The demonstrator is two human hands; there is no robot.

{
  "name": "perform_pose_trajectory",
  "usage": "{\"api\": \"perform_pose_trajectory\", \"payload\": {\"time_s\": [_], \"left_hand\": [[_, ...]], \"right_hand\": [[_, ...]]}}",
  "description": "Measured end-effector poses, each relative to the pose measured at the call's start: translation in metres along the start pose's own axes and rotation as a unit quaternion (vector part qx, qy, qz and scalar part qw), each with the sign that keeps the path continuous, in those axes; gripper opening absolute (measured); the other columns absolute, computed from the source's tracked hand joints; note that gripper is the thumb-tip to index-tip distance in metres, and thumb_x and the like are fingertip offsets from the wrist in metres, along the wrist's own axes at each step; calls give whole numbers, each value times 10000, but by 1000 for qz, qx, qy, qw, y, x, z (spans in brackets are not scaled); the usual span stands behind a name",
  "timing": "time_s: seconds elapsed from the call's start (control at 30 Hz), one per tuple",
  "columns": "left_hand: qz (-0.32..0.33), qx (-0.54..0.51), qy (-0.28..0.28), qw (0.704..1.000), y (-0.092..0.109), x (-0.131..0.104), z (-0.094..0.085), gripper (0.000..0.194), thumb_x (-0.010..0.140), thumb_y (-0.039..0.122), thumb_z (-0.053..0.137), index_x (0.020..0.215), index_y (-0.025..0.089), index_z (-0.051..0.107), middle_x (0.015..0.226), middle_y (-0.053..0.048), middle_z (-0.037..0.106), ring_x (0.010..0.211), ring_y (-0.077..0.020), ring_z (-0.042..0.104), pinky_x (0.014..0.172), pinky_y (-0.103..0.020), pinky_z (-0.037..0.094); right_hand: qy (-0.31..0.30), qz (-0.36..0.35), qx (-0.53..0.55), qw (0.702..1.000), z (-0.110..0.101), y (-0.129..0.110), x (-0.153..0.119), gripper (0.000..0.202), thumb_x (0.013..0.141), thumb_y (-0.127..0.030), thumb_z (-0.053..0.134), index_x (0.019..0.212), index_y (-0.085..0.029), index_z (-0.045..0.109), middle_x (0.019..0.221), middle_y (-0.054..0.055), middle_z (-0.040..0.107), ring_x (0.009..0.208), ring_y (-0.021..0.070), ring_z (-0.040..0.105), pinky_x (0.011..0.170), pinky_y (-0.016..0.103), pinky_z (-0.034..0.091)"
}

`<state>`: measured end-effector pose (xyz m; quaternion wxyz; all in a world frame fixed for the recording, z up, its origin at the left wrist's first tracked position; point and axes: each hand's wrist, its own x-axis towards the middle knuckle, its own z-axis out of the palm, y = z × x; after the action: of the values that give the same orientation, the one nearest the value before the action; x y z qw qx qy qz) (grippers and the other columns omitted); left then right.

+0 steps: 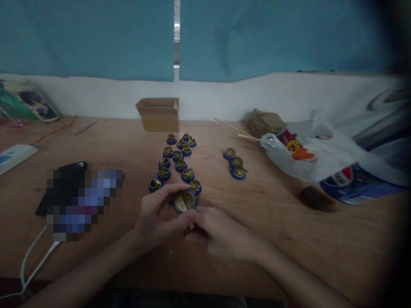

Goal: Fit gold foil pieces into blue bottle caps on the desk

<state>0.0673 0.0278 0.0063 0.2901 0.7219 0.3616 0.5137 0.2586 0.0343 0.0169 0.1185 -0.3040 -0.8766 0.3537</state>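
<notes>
A round, brass-coloured disc (185,201) with a blue rim is tilted up above the table, its hollow side facing me. My left hand (157,218) holds it, with the index finger along its far edge and the thumb at its near edge. Closed around the disc's near right edge are the fingers of my right hand (212,226), partly hidden by the left thumb. Beyond my hands, several similar blue-rimmed discs (180,165) lie in loose rows. Three more discs (236,162) stand apart in a line on the right.
An open cardboard box (159,115) stands at the back by the wall. On the right are a white plastic bag (308,158), thin sticks (231,126) and a brown paper package (265,123). A black phone-like object (61,184) and white cables (35,261) lie left.
</notes>
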Motion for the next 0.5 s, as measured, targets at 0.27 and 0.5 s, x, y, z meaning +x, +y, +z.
{"api": "perform_pose_trajectory", "payload": {"time_s": [0.27, 0.5], "left_hand": [[-17, -11, 8, 1000, 0, -1, 1, 388, 789, 175, 693, 1167, 194, 608, 1012, -57, 705, 897, -170, 683, 801, -245, 544], [-13, -15, 9, 1000, 2, 1, 0, 400, 782, 157, 698, 1169, 199, 610, 991, -44, 711, 866, -152, 685, 788, -224, 541]], "right_hand": [[0, -2, -2, 1000, 0, 1, 0, 116, 818, -76, 611, 844, -170, 549, 860, -8, 600, 743, 124, 561, 636, 237, 407], [-1, -2, 10, 1000, -1, -2, -1, 108, 837, -78, 586, 894, -167, 567, 930, 23, 611, 820, 153, 580, 692, 267, 431]]}}
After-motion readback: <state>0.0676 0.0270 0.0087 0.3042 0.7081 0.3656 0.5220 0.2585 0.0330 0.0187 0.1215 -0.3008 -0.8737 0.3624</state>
